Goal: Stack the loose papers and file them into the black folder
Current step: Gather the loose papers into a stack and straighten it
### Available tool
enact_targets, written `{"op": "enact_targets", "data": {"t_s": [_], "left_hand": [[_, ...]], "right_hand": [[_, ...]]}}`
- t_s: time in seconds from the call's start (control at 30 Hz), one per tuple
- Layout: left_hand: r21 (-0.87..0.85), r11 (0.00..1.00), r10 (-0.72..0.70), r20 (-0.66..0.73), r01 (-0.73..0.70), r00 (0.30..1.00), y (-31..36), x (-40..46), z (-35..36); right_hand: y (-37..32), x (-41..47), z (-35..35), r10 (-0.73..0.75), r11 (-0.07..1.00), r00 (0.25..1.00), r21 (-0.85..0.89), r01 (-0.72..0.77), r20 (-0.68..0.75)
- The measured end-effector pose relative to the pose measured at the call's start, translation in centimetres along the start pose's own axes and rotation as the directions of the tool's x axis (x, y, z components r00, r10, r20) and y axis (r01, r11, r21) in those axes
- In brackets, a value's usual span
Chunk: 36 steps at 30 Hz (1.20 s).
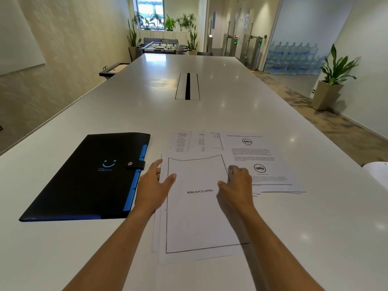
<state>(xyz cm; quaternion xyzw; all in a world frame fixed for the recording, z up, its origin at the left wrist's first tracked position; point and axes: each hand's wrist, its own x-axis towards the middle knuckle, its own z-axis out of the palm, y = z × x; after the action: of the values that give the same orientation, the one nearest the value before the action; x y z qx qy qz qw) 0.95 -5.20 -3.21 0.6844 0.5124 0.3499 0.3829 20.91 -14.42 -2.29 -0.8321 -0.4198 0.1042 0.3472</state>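
While both hands are resting on the papers (199, 217), I am seeing the left hand (154, 185) lying open and flat on the left edge of the top sheet marked BIBLIOGRAPHY, thumb spread onto the page. The right hand (237, 185) is pressing on that sheet's right edge with fingers curled; I cannot tell whether it is pinching anything. More sheets (258, 158) are fanning out behind and to the right. The folder (84, 177) is lying closed, snapped shut, just left of the papers on the table (210, 114).
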Motion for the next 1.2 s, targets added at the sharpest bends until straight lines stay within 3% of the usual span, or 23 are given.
{"op": "enact_targets", "data": {"t_s": [0.2, 0.4, 0.53, 0.63, 0.8, 0.97, 1.1, 1.2], "left_hand": [[0.087, 0.992, 0.084, 0.103, -0.093, 0.991, 0.2, -0.3, 0.1], [-0.362, 0.932, 0.039, 0.093, -0.003, 0.995, 0.1, -0.1, -0.9], [-0.508, 0.859, 0.092, 0.032, -0.063, 0.995, 1.3, -0.1, -1.6], [-0.560, 0.816, 0.166, -0.008, -0.142, 0.986, 3.8, -0.2, -2.5], [-0.434, 0.839, 0.313, -0.111, -0.329, 0.943, 7.9, 0.1, -4.1], [-0.307, 0.786, 0.463, -0.284, -0.537, 0.840, 11.9, -0.4, -4.8], [-0.274, 0.790, 0.455, -0.340, -0.549, 0.823, 11.6, -1.1, -3.6], [-0.299, 0.839, 0.374, -0.288, -0.454, 0.882, 9.3, -1.8, -1.8]], "right_hand": [[0.0, -1.5, 1.3, -0.014, 0.998, 0.996, 0.063, 0.019, -0.085], [-0.3, -1.7, 0.7, 0.031, 0.982, 0.993, 0.191, -0.008, -0.114], [-0.9, -1.4, -0.7, 0.109, 0.844, 0.992, 0.533, -0.060, -0.061], [-2.0, -1.2, -2.5, 0.041, 0.665, 0.998, 0.744, -0.061, 0.044], [-3.5, -0.3, -5.0, -0.137, 0.681, 0.976, 0.699, 0.218, -0.170], [-6.3, -0.2, -8.0, -0.264, 0.616, 0.872, 0.623, 0.481, -0.412], [-5.7, -1.1, -7.1, -0.255, 0.629, 0.877, 0.619, 0.470, -0.407], [-3.9, -1.8, -5.2, -0.206, 0.661, 0.923, 0.649, 0.377, -0.325]]}}
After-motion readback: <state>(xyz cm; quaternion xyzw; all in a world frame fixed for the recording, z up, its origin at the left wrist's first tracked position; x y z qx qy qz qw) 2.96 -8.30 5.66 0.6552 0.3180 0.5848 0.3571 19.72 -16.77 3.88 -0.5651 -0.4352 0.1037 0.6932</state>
